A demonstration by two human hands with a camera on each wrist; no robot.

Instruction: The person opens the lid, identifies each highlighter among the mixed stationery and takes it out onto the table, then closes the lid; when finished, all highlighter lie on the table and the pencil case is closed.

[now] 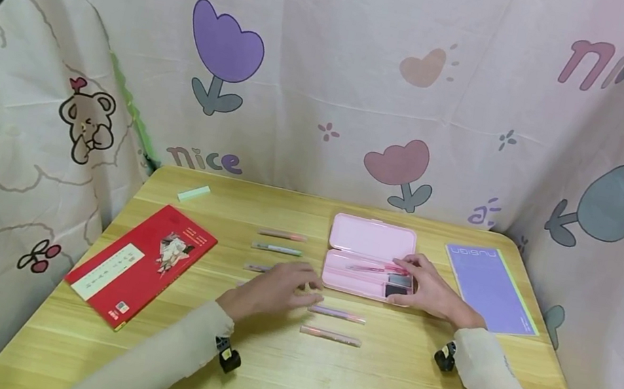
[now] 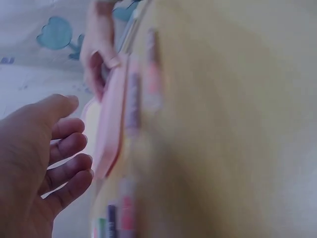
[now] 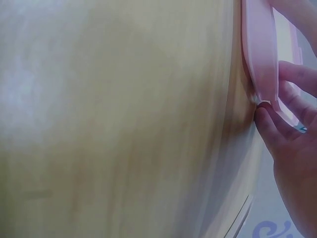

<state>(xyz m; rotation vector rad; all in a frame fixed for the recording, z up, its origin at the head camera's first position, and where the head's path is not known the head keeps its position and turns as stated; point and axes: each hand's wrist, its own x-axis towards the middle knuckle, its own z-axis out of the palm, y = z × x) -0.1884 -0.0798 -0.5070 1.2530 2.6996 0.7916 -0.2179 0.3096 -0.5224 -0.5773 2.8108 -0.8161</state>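
A pink pencil case [image 1: 373,238] lies with its lid folded back, holding pink pens [image 1: 369,269], a grey piece [image 1: 400,280] and a black block [image 1: 395,291]. My right hand [image 1: 431,290] grips the case's right end; in the right wrist view the thumb [image 3: 270,130] meets its corner. My left hand [image 1: 280,290] hovers among the pens left of the case, fingers loosely bent around nothing. Below the case lie a purple-and-orange pen [image 1: 338,314] and a pale pink pen [image 1: 330,336]. Further pens, such as a green-tipped one [image 1: 276,249], lie farther left, partly hidden by the left hand.
On the left is a red booklet [image 1: 142,266], with a pale green stick [image 1: 194,193] behind it. A purple notebook [image 1: 491,290] lies at the right. Printed curtains [image 1: 320,72] stand along the wooden table's back and sides.
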